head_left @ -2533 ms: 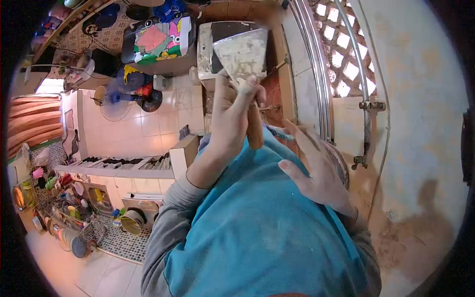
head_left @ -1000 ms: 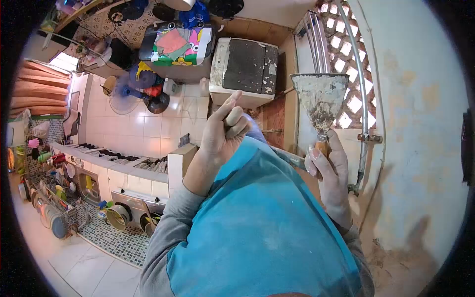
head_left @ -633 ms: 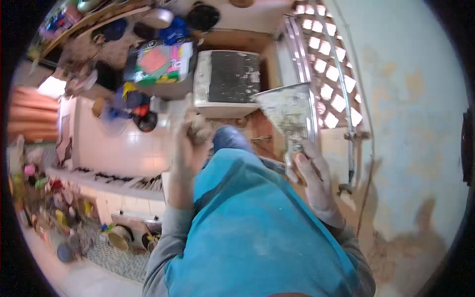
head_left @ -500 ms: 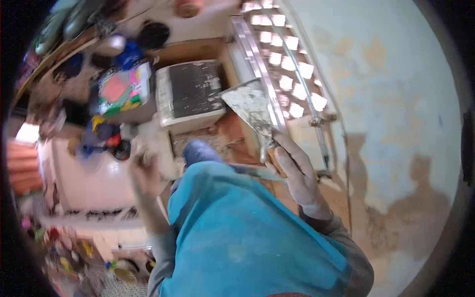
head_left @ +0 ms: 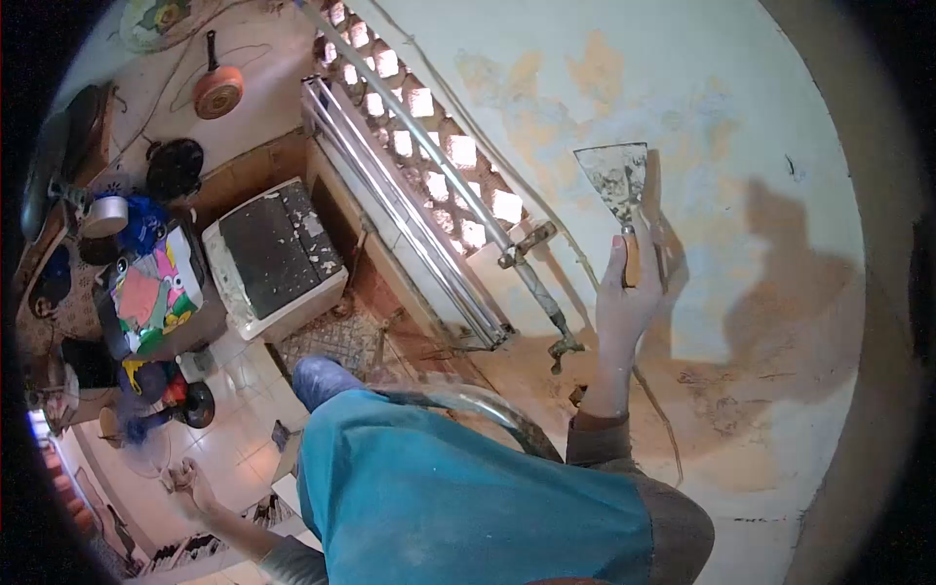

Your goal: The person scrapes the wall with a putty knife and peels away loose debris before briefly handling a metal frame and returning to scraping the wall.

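My right hand [head_left: 626,310] is raised close to the painted wall [head_left: 702,58], its fingers wrapped round the wooden handle of a putty knife [head_left: 616,180]. The knife's broad blade points up the wall and is smeared with white and grey filler. Orange-brown patches mark the wall near the blade; contact between blade and wall is hard to judge. Down at the lower left, away from the wall, my left hand [head_left: 187,489] has curled fingers. What they hold, if anything, cannot be made out.
A metal pipe [head_left: 419,136] with a tap [head_left: 565,346] runs beside a lattice opening [head_left: 434,185]. Left of it stand a white appliance with a dark worn top [head_left: 273,253] and a cluttered counter. A frying pan [head_left: 216,93] hangs above.
My view has turned toward the wall. My right hand has lifted the putty knife up and right to the wall. My left hand has moved down and left.
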Tool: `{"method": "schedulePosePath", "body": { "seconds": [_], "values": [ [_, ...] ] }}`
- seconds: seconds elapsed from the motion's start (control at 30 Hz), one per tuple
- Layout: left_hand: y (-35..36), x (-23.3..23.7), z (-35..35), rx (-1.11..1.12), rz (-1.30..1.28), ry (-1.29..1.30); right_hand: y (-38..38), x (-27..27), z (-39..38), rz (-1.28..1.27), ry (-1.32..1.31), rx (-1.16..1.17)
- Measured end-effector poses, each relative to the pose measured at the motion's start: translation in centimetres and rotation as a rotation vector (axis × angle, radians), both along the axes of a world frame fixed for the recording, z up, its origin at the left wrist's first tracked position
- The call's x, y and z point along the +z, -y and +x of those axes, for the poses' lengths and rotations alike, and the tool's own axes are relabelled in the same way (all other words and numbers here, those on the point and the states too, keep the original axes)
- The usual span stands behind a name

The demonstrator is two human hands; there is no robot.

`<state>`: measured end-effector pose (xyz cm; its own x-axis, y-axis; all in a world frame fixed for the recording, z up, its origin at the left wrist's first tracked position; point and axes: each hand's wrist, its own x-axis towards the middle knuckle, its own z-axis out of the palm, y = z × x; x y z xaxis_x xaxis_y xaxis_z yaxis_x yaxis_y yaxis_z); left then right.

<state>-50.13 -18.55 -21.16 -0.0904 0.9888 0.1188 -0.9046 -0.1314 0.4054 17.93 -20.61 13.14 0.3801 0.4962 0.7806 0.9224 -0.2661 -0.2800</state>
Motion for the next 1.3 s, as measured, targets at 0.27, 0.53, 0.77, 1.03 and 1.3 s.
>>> {"method": "schedulePosePath", "body": {
  "seconds": [0.27, 0.53, 0.77, 1.03, 1.3],
  "values": [
    [-2.4, -2.5, 2.3, 0.6, -1.209, -0.562, -4.6, -0.1, 4.1, 0.013, 0.125, -0.003],
    [0.9, -0.7, 10.9, 0.454, -1.187, -0.655, -5.5, 0.8, 4.2, -0.11, 0.227, -0.152],
    [-1.1, 5.1, 20.3, 0.339, -1.164, -0.77, -5.0, 3.0, 3.0, -0.309, 0.156, -0.244],
    [-4.2, 1.6, 17.6, 0.225, -1.145, -0.826, -4.9, 4.5, 3.7, -0.447, 0.257, -0.277],
    [-4.2, 0.5, 17.2, 0.084, -1.093, -0.901, -7.5, 5.3, 5.3, -0.472, 0.272, -0.235]
  ]
}}
